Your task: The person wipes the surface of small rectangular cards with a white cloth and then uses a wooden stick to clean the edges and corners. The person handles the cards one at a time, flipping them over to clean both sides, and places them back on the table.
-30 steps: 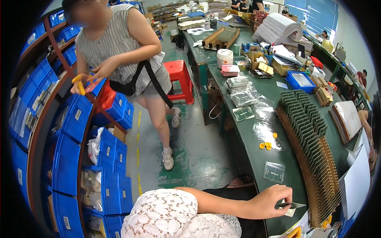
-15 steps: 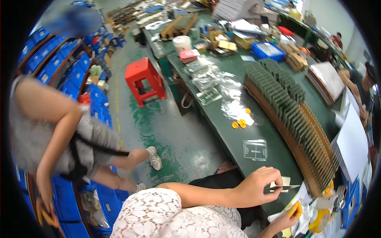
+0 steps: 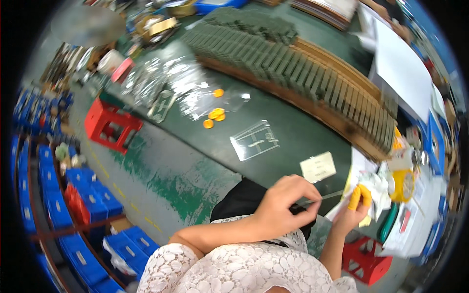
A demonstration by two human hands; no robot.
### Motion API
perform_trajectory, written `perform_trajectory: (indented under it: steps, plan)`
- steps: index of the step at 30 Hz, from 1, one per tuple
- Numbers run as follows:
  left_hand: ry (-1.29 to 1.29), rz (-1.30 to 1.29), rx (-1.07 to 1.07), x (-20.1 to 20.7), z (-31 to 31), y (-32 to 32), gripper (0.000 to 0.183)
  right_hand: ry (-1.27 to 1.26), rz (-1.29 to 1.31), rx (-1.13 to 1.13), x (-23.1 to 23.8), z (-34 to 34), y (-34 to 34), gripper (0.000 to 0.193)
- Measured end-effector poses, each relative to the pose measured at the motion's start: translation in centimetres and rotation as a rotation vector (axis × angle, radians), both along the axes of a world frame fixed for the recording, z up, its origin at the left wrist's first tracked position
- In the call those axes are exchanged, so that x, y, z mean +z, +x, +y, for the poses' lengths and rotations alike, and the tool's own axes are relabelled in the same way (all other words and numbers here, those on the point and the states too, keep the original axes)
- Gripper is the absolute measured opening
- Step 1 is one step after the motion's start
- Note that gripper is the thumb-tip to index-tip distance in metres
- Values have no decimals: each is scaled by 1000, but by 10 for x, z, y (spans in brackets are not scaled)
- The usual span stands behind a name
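The left hand (image 3: 288,202) is pinched shut around a thin, pale rod (image 3: 322,198), basically a skinny stick or wire, light grey, running out to the right from between the fingertips, nearly level and tilted up slightly at its far end. It sits right over the near edge of the dark green worktop (image 3: 293,132), just below a small white label card (image 3: 318,166). The right hand (image 3: 354,207) is a bit to the right of the rod's tip, fingers curled, with yellow finger covers (image 3: 359,195) on a couple of them; it's partly closed, but I can't tell whether it's actually gripping anything. Just past that hand there's a heap of white paper and plastic with a yellow roll-shaped thing (image 3: 401,178) on it. Further up the worktop lies a flat clear plastic tray (image 3: 254,140), then a few small orange discs (image 3: 215,115) next to some clear bags (image 3: 195,97). A long wooden rack (image 3: 312,105) packed with dark grey plates crosses the back. Red stool (image 3: 111,125) on the floor to the left.
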State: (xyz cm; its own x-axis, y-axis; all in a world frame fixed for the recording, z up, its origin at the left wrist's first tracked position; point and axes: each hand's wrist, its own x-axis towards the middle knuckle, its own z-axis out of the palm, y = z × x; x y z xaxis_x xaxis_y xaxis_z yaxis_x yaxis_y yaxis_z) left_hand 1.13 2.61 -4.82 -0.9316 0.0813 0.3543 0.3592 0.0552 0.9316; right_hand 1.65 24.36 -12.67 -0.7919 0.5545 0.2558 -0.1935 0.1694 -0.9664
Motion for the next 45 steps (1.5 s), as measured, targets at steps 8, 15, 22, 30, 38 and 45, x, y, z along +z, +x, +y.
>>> perform_trajectory:
  steps: [8,15,22,30,38,45]
  plan:
    - [-4,-81,248,-4,-20,-20,20,32,-33,38,24,-8,-5,11]
    - [57,-137,310,-3,-24,-25,19,194,16,131,49,-10,-2,14]
    - [-197,142,353,1,-26,-31,19,260,87,231,77,-38,-9,16]
    - [-369,352,387,3,-35,-29,29,515,151,517,106,-77,-7,28]
    - [-433,371,359,4,-24,-35,29,581,178,525,103,-73,-8,29]
    - [-473,372,368,5,-23,-34,29,573,177,481,104,-73,-12,28]
